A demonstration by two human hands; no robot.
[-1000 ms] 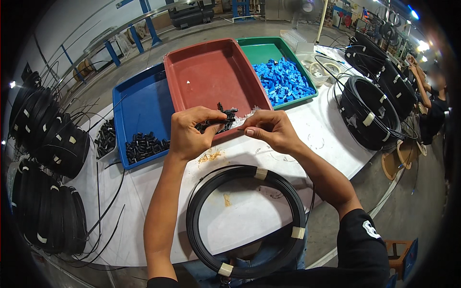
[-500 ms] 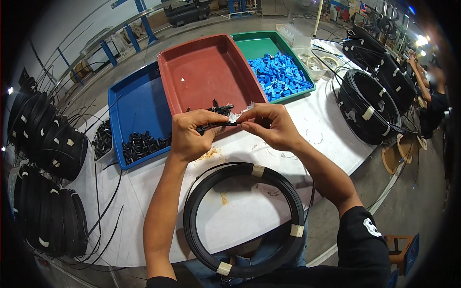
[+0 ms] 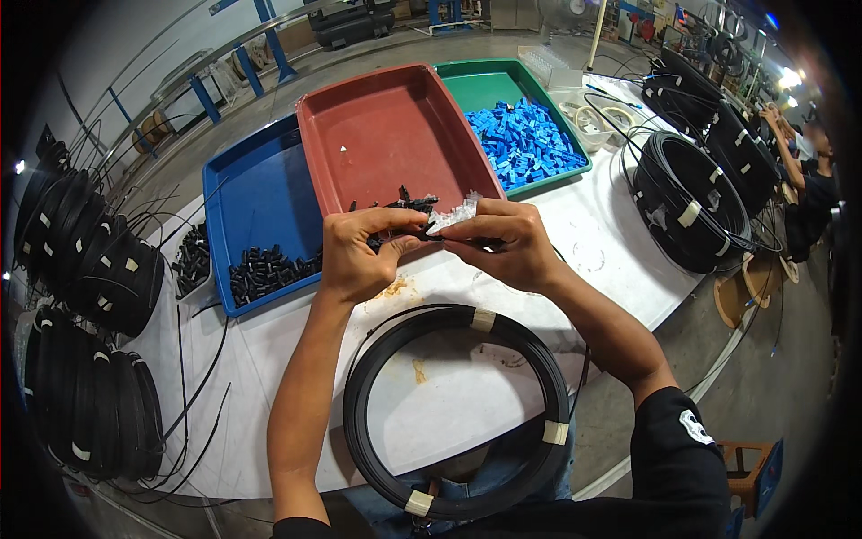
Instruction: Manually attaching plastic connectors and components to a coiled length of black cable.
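My left hand is closed, pinching a small black part between thumb and forefinger. From the other side my right hand meets it, thumb and fingers pressed together on the same dark piece. The fingers mostly cover the part, so its exact kind is hidden. Just behind the fingertips, small clear pieces and small black pieces lie at the near end of a red tray. Below my hands, a coil of black cable, bound with pale tape, rests at the table's near edge.
A blue tray with black pieces sits left, and a green tray with blue clips right. More black cable coils stand left; another coil lies right. Another person is at far right.
My right hand's fingers have shifted slightly down and left, closer against my left fingertips, and more of the clear pieces shows behind them. My left hand stays about where it was.
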